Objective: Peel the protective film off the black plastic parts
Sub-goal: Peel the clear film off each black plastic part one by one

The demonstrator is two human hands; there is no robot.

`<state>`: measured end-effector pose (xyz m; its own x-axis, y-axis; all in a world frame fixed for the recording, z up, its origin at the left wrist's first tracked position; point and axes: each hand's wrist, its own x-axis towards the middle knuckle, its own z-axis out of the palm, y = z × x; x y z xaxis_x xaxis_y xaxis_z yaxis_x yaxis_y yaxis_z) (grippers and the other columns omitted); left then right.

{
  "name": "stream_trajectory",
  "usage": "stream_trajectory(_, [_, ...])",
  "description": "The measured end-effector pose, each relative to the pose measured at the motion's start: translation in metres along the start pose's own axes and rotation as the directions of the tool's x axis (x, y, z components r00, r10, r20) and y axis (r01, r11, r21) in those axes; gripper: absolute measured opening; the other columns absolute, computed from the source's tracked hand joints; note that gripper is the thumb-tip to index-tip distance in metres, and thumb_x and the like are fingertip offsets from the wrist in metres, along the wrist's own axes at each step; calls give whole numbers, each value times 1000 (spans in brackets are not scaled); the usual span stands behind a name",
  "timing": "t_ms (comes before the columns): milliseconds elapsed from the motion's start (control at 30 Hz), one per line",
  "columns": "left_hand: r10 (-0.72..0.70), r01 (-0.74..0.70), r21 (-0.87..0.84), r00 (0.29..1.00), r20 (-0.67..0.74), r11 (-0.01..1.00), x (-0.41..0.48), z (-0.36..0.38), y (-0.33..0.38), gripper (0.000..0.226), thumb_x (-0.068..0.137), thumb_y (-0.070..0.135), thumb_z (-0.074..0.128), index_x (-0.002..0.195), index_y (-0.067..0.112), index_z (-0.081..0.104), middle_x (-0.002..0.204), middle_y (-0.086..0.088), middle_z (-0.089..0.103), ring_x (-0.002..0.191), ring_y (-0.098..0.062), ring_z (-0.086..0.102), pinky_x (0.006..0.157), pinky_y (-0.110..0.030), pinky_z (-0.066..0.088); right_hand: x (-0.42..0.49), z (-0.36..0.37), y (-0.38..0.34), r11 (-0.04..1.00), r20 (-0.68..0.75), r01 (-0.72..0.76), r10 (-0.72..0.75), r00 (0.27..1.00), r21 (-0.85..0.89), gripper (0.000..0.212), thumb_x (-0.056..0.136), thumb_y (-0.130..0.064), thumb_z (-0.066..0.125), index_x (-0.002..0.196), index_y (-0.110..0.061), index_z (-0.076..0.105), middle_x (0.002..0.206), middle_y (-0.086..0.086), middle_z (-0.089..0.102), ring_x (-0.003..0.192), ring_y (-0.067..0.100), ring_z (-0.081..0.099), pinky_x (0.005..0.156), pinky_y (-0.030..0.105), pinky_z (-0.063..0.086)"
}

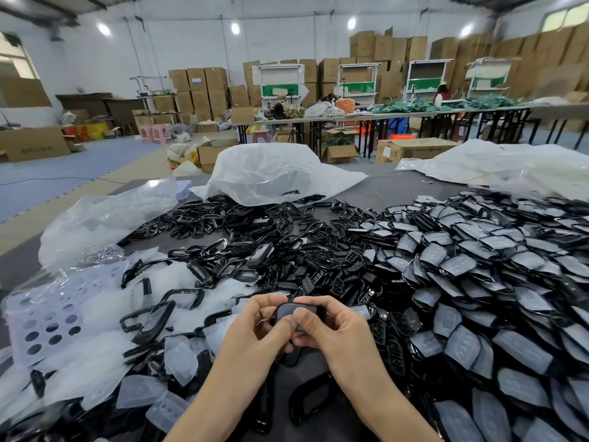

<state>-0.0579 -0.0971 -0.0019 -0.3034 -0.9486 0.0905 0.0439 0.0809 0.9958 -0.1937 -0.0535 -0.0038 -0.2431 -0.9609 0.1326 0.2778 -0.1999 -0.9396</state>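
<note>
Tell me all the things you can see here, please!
black part: one, black, held between both hands, front middle.
covered parts: huge pile, too many to count, black with cloudy film, right side.
bare frames: many, shiny black, middle of the table.
peeled films: many, cloudy white, front left.
plastic bags: at least three, see-through white, far side of the table.
sheet with holes: one, pale purple, left.
cardboard boxes: many, brown, stacked at the back wall.
stools: a few, pink, on the floor, back left.
left hand: one, pinches the black part.
right hand: one, pinches the black part.
</note>
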Motion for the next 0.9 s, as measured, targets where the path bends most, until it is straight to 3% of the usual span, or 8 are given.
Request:
stream_trajectory(100, [34,-34,-5,999,33,999,-2,-3,5,25,94,8,61,96,31,71,88,-8,72,76,-22,69,77,-32,58,3,-2,0,1000,-24,14,-14,1000,14,24,72,-26,77,93,-14,75,79,14,76,65,20,72,62,21,57])
stream_trajectory(200, [167,-163,249,986,3,955,-5,-3,6,28,95,13,61,89,39,67,75,0,70,68,-14,68,66,-18,52,5,-3,3,1000,-45,12,-13,999,-16,17,73,-26,78,89,-19,77,81,13,76,69,22,73,64,22,58])
stream_trajectory(333, [281,-241,412,959,-40,879,-8,1,6,22,95,14,60,90,35,65,74,6,71,66,-8,66,63,-16,50,3,-5,8,996,-41,14,-17,999,-82,11,86,-12,77,91,-22,75,83,12,76,72,22,72,67,23,57])
stream_trajectory(500, [326,-282,409,945,-41,868,-12,11,4,26,98,4,55,102,25,70,86,11,72,74,-4,70,67,-10,49,1,-4,4,987,-12,53,-55,998,-154,10,90,-9,73,96,-16,70,76,3,75,65,9,68,61,18,53])
stream_trajectory(733, [295,-259,372,954,-42,891,-15,13,6,27,98,9,55,104,29,71,92,8,73,82,-5,70,72,-15,52,0,-6,1,972,35,55,-49,998,-227,11,94,-5,65,100,-14,66,74,-8,72,66,1,66,61,14,50])
stream_trajectory(900, [212,-191,327,977,-31,925,-11,11,5,18,95,12,62,98,28,70,80,-2,72,75,-13,70,73,-27,56,0,-5,1,970,51,38,-26,998,-241,17,98,-2,58,103,-15,67,80,-5,74,70,5,65,64,18,51])
